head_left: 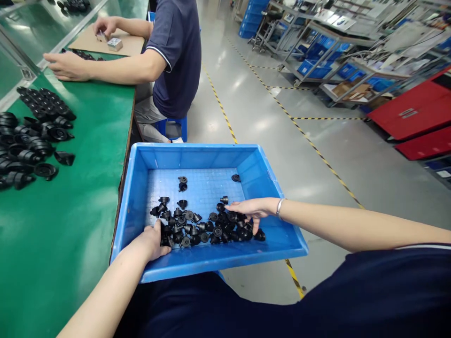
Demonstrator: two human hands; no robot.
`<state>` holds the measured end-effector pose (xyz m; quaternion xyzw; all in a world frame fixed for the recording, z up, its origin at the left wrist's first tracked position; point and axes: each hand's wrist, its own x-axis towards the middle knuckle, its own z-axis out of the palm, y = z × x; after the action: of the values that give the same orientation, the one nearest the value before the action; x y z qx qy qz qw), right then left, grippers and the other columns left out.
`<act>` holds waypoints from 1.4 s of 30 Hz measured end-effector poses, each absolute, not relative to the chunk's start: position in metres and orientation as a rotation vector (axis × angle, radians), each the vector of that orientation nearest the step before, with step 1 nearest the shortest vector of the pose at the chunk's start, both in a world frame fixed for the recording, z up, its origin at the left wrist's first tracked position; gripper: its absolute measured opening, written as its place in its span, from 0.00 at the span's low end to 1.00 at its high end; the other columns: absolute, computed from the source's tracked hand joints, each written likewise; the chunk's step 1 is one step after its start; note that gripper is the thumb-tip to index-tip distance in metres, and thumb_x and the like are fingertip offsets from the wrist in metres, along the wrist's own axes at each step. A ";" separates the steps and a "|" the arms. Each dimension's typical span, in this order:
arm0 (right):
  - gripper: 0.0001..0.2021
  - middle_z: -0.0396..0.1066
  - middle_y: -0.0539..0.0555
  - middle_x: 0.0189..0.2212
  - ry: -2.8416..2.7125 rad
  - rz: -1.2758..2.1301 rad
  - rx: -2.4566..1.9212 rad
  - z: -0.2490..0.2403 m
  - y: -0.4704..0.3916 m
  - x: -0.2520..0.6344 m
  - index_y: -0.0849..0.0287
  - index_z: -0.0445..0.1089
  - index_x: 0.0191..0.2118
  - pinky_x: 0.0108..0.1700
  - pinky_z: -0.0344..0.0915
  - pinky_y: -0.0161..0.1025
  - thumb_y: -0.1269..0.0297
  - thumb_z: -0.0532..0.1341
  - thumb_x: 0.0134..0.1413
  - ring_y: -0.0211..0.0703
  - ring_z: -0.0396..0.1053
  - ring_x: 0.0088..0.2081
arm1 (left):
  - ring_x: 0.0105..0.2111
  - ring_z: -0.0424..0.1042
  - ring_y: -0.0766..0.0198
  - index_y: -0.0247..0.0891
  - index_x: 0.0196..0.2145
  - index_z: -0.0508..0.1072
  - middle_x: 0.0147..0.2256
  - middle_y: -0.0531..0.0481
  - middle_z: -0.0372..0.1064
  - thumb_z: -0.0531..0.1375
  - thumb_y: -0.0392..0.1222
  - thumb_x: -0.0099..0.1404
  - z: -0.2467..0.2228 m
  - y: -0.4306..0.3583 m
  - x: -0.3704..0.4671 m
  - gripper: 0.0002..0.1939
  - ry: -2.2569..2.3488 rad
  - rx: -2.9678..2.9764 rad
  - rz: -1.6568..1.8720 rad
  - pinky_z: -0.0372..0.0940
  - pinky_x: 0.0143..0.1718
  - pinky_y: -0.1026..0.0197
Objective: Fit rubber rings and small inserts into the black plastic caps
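A blue plastic bin [197,162] sits before me, with many small black plastic parts [188,228] heaped along its near side. These parts are round and cup-like, with short side spouts. Inside the bin's left end, my left hand [154,240] touches the heap's edge, thumb and fingers apart, some fingertips hidden among the parts. From the right, my right hand [254,210] reaches over the other end of the heap. Its index finger stretches toward the parts and its thumb points down, apart from it. Neither hand has a clear grip on a part.
A green-topped table [95,155] stands on the left, bearing larger piled black parts [28,145]. A co-worker [179,56] sits beyond the bin, hands over the table near a small metal block [114,44]. Carts [327,42] and a red cabinet [416,110] stand right.
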<state>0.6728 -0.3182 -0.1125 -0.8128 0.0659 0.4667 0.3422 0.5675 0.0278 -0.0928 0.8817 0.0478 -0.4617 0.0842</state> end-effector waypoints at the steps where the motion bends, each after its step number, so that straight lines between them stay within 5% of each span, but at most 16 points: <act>1: 0.31 0.70 0.70 0.47 0.133 1.265 -2.122 -0.113 -0.314 0.672 0.63 0.69 0.47 0.30 0.75 0.45 0.40 0.64 0.46 0.55 0.74 0.43 | 0.53 0.69 0.43 0.27 0.67 0.41 0.56 0.28 0.61 0.62 0.53 0.55 -0.093 0.030 0.566 0.52 0.150 2.634 -1.383 0.63 0.52 0.54; 7: 0.26 0.70 0.68 0.46 -0.003 1.274 -2.390 -0.126 -0.306 0.666 0.60 0.69 0.44 0.46 0.71 0.55 0.43 0.65 0.48 0.60 0.73 0.45 | 0.54 0.68 0.43 0.29 0.67 0.44 0.57 0.28 0.59 0.60 0.52 0.58 -0.095 0.032 0.552 0.47 0.139 2.664 -1.360 0.62 0.53 0.52; 11: 0.27 0.72 0.66 0.37 -0.020 1.241 -2.501 -0.130 -0.316 0.652 0.61 0.68 0.41 0.43 0.69 0.60 0.39 0.62 0.49 0.63 0.74 0.41 | 0.53 0.68 0.44 0.29 0.67 0.43 0.58 0.27 0.57 0.60 0.52 0.58 -0.095 0.031 0.547 0.48 0.148 2.651 -1.364 0.63 0.52 0.53; 17: 0.25 0.65 0.71 0.52 -0.095 1.059 -2.521 -0.131 -0.319 0.642 0.61 0.63 0.51 0.57 0.56 0.59 0.46 0.58 0.57 0.67 0.59 0.58 | 0.52 0.70 0.46 0.30 0.67 0.43 0.60 0.29 0.54 0.59 0.51 0.58 -0.093 0.028 0.543 0.47 0.162 2.630 -1.349 0.63 0.53 0.54; 22: 0.30 0.69 0.66 0.45 0.088 1.200 -2.372 -0.127 -0.307 0.642 0.59 0.60 0.54 0.45 0.68 0.59 0.40 0.56 0.56 0.59 0.72 0.42 | 0.54 0.68 0.45 0.30 0.68 0.36 0.63 0.27 0.47 0.59 0.51 0.57 -0.094 0.026 0.541 0.52 0.197 2.625 -1.331 0.62 0.53 0.53; 28: 0.31 0.71 0.59 0.41 0.189 1.425 -1.973 -0.117 -0.278 0.641 0.51 0.57 0.58 0.29 0.74 0.50 0.34 0.49 0.57 0.42 0.71 0.25 | 0.55 0.68 0.43 0.31 0.68 0.32 0.64 0.26 0.45 0.61 0.50 0.55 -0.093 0.024 0.541 0.55 0.187 2.591 -1.329 0.62 0.53 0.53; 36: 0.24 0.71 0.53 0.27 0.289 1.688 -1.325 -0.139 -0.214 0.637 0.58 0.62 0.48 0.23 0.72 0.39 0.41 0.51 0.62 0.37 0.68 0.18 | 0.58 0.64 0.40 0.30 0.68 0.33 0.66 0.27 0.43 0.63 0.55 0.51 -0.093 0.025 0.541 0.59 0.257 2.554 -1.347 0.59 0.57 0.50; 42: 0.29 0.76 0.57 0.33 0.248 1.735 -1.064 -0.152 -0.168 0.625 0.62 0.67 0.44 0.36 0.74 0.43 0.41 0.43 0.65 0.43 0.75 0.31 | 0.62 0.57 0.38 0.26 0.68 0.29 0.67 0.24 0.36 0.66 0.57 0.48 -0.091 0.023 0.543 0.66 0.322 2.507 -1.343 0.57 0.60 0.50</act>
<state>0.6252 -0.1679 -0.1518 -0.4435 0.1035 0.7235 0.5188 0.5432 0.0233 -0.0908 0.8674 0.1115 -0.4645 0.1393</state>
